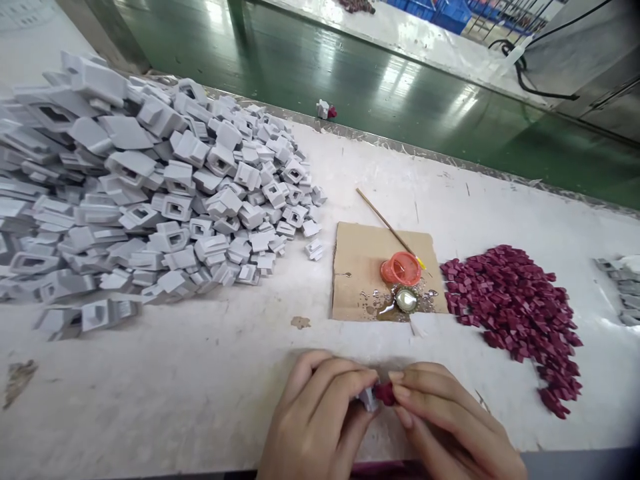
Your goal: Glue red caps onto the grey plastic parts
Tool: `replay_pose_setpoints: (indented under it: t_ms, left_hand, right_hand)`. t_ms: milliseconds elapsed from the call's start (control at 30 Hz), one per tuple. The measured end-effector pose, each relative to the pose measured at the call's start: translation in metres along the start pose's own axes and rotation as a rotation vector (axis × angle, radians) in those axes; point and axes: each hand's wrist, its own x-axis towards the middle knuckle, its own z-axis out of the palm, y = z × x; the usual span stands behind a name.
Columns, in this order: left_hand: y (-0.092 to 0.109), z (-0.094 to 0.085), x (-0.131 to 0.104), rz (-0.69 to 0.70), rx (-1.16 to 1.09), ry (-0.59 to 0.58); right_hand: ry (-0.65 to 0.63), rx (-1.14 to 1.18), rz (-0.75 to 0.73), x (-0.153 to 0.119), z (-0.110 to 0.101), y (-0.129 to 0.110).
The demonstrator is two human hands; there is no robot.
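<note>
Near the table's front edge, my left hand pinches a small grey plastic part, mostly covered by the fingers. My right hand grips a dark red plastic piece between thumb and fingertips. The two pieces meet between my hands; whether they are joined I cannot tell. Beyond the hands lies a cardboard sheet with an orange-red cup, a bottle cap holding clear liquid, and a thin stick with a yellow end. Wet spots surround the cap.
A large heap of grey parts covers the left side. Dark red pieces are piled at right. Behind runs a green conveyor belt, with a grey-and-red assembly at its near edge. More grey parts sit far right.
</note>
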Motion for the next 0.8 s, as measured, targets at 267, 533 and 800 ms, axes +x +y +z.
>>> replay_pose_setpoints:
  t_ms: [267, 533, 800]
  left_hand:
    - [0.0005, 0.0007, -0.0015, -0.006, 0.002, 0.011]
    - [0.0025, 0.0005, -0.0022, -0.014, 0.011, 0.004]
    - [0.0051, 0.0007, 0.0009, 0.027, 0.149, -0.035]
  right_hand:
    - [-0.004, -0.014, -0.016, -0.0013, -0.0018, -0.0020]
    - [-0.087, 0.004, -0.014, 0.0001, -0.0012, -0.0023]
    - [-0.112, -0.005, -0.060, -0.0034, 0.0002, -0.0022]
